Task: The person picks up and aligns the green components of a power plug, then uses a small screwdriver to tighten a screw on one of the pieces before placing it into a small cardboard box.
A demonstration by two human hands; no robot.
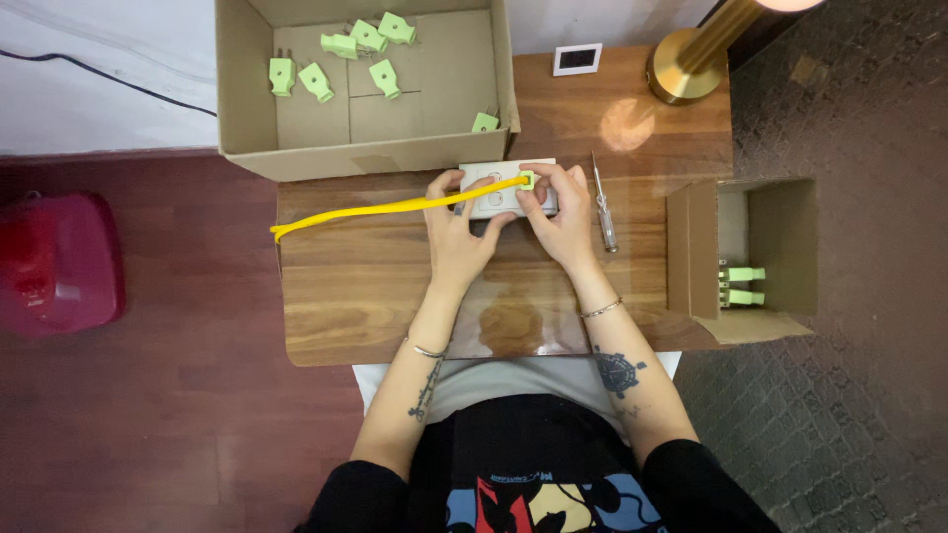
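Steadying white socket block (494,197) on table (395,286), left hand (456,232) gripped its left end; right hand (558,212) pinched green plug (528,180) of yellow cable (385,208) above it, keeping block from sliding.

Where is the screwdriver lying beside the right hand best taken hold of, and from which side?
Probably the clear handle of the screwdriver, at its near end, from above. It lies flat on the table, tip pointing away, with free space to its right; the right hand is just to its left.

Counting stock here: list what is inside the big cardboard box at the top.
The big cardboard box holds seven light green plugs that show, one partly cut off by the front wall. That wall hides the nearest floor strip.
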